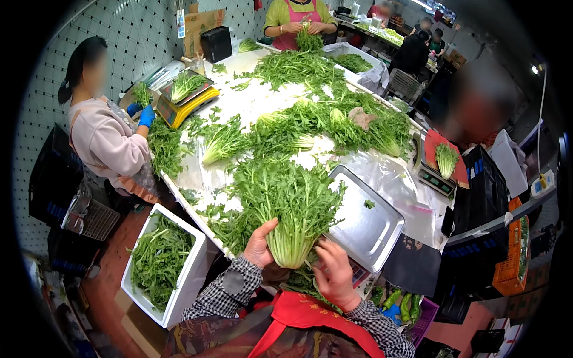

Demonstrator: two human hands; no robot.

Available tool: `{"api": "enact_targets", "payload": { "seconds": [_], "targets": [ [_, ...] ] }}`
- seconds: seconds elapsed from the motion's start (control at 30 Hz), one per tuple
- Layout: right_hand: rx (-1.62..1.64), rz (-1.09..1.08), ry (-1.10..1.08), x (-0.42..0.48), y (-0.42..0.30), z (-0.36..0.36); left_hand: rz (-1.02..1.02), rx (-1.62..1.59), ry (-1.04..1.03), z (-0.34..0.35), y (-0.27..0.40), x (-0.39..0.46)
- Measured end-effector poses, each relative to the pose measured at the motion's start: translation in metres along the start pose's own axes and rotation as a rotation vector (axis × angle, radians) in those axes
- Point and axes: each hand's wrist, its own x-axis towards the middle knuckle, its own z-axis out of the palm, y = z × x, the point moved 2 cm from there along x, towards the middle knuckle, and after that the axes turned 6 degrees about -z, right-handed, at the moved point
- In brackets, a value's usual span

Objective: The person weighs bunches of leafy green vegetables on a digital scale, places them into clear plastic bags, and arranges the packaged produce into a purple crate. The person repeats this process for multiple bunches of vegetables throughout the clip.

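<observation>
A large bunch of leafy greens with frilly leaves (293,215) stands in front of me, its pale stem ends pointing towards my body. My left hand (260,246) grips it low on its left side, thumb up along the stems. My right hand (333,270) is at the lower right of the bunch, thumb and fingers apart and curved; whether its fingertips touch the outer leaves is unclear. Just beyond it lies a steel weighing-scale pan (369,219), with a scrap of leaf on it. More loose greens (235,228) lie beneath and left of the bunch.
A white foam box of greens (163,259) stands left. A yellow scale (186,105) sits before a blue-gloved person (112,138); another person (300,22) holds greens at the far end. Right are clear plastic bags (380,172), another scale (438,176) and green peppers (405,306).
</observation>
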Motion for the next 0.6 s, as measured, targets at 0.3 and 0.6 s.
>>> {"api": "enact_targets", "payload": {
  "seconds": [0.3,0.6],
  "targets": [
    [1.489,0.904,0.09,-0.038,0.087,0.034,-0.11,0.296,-0.06,-0.038,-0.029,-0.018],
    [1.057,0.913,0.104,-0.046,0.075,0.053,-0.158,0.569,0.003,-0.084,-0.028,-0.034]
  ]
}}
